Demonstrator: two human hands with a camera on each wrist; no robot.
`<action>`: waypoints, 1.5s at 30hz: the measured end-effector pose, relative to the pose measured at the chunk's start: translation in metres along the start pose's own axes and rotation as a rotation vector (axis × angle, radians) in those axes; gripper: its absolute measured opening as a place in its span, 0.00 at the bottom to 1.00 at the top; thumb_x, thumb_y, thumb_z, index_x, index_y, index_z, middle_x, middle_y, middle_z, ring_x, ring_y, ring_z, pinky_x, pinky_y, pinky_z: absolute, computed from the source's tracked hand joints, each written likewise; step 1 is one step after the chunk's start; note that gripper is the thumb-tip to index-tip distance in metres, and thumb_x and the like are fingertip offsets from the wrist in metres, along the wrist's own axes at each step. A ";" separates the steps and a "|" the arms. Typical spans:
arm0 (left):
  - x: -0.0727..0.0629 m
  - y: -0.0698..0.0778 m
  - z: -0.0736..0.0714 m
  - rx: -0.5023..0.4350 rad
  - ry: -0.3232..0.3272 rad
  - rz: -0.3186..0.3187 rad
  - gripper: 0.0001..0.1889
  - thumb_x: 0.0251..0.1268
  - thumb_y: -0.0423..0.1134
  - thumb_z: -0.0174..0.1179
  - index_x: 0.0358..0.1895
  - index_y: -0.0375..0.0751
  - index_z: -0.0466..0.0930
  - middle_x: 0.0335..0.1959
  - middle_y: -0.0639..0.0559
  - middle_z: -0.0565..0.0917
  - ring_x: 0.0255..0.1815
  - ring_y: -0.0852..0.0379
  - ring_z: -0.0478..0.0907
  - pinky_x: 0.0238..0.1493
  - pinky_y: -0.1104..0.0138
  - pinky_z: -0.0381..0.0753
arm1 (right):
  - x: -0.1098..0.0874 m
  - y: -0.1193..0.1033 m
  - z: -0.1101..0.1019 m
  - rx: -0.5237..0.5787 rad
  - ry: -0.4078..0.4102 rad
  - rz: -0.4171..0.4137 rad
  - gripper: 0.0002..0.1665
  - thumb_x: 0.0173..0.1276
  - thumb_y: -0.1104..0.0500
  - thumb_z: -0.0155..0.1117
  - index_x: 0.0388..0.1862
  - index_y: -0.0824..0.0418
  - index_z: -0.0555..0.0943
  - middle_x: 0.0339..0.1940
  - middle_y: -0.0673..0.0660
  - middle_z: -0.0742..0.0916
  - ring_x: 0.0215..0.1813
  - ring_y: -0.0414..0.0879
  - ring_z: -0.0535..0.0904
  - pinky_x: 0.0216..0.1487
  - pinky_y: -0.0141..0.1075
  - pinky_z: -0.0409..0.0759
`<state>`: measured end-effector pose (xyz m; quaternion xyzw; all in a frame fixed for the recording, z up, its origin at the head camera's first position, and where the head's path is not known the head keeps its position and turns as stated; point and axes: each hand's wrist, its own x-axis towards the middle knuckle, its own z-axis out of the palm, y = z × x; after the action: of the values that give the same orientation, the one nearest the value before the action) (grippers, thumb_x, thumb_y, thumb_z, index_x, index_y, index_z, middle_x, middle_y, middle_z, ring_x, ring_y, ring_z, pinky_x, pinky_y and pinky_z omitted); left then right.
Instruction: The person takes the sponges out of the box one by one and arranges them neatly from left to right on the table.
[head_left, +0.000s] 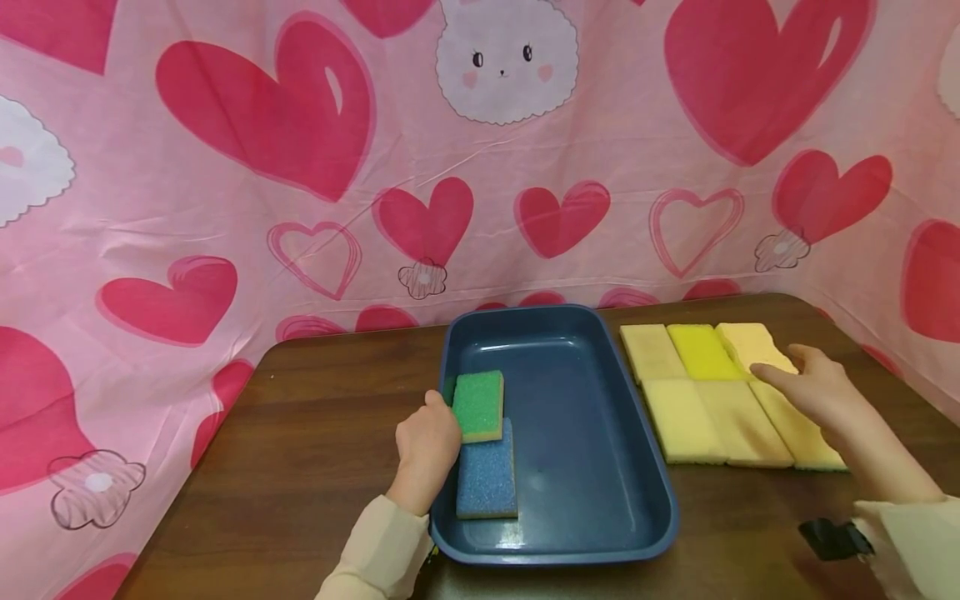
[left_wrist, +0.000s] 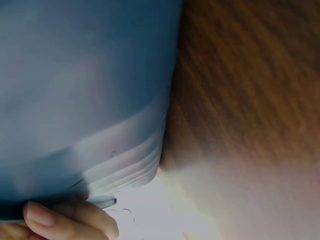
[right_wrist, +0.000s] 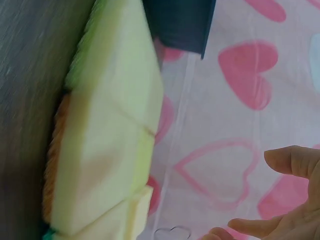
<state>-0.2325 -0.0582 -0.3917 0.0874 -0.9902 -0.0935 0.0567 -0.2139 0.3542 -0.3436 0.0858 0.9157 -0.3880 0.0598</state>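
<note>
My left hand [head_left: 427, 442] grips the left rim of a dark blue rectangular tray [head_left: 562, 550]; thumb and fingers [left_wrist: 42, 215] are curled at the rim in the left wrist view. Inside, against the left wall, a green sponge [head_left: 478, 404] partly overlaps a blue sponge [head_left: 486, 483]. My right hand [head_left: 821, 392] hovers over the back right of a block of sponges, thumb and fingers spread, holding nothing. Closest to it is a pale cream sponge [head_left: 750, 343] with a wavy edge, and the front right sponge [head_left: 798, 429] lies partly under the hand.
Right of the tray, the block also has a beige sponge [head_left: 652, 350], a bright yellow sponge [head_left: 703, 350] and pale yellow sponges [head_left: 684, 421] in front, side by side. The brown wooden table [head_left: 322, 433] backs onto a pink heart-patterned cloth [head_left: 487, 158].
</note>
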 end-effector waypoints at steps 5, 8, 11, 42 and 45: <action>0.000 0.000 0.000 -0.003 -0.004 0.007 0.05 0.70 0.32 0.45 0.37 0.34 0.69 0.21 0.39 0.80 0.22 0.46 0.80 0.25 0.57 0.76 | -0.005 -0.012 0.009 -0.031 0.044 -0.046 0.49 0.75 0.46 0.38 0.67 0.86 0.34 0.65 0.90 0.48 0.65 0.84 0.46 0.60 0.70 0.56; 0.000 0.000 0.000 -0.009 -0.004 0.009 0.05 0.69 0.32 0.45 0.38 0.33 0.70 0.22 0.39 0.81 0.23 0.46 0.80 0.25 0.56 0.77 | -0.009 -0.021 0.016 -0.042 0.065 -0.073 0.48 0.75 0.47 0.39 0.68 0.86 0.34 0.64 0.90 0.50 0.64 0.83 0.48 0.59 0.69 0.58; 0.000 0.000 -0.001 -0.018 0.000 0.015 0.05 0.68 0.32 0.46 0.38 0.33 0.70 0.23 0.39 0.81 0.23 0.45 0.81 0.26 0.56 0.77 | -0.013 -0.031 0.022 -0.053 0.060 -0.095 0.47 0.75 0.48 0.39 0.69 0.85 0.36 0.64 0.89 0.51 0.64 0.82 0.49 0.59 0.69 0.60; -0.002 -0.001 -0.001 -0.021 0.018 0.019 0.06 0.70 0.32 0.44 0.34 0.34 0.68 0.19 0.39 0.79 0.21 0.46 0.79 0.24 0.57 0.76 | -0.029 -0.127 0.127 -0.004 -0.109 -0.197 0.48 0.68 0.52 0.57 0.71 0.79 0.46 0.66 0.78 0.65 0.66 0.71 0.66 0.59 0.58 0.73; -0.002 -0.001 -0.001 -0.029 0.020 0.015 0.07 0.70 0.32 0.44 0.34 0.34 0.68 0.20 0.39 0.79 0.21 0.46 0.79 0.24 0.57 0.76 | -0.033 -0.130 0.135 -0.024 -0.123 -0.218 0.48 0.68 0.51 0.58 0.71 0.79 0.48 0.65 0.78 0.66 0.66 0.69 0.67 0.59 0.58 0.73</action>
<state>-0.2302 -0.0588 -0.3906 0.0801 -0.9887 -0.1063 0.0686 -0.2021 0.1643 -0.3405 -0.0388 0.9187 -0.3859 0.0743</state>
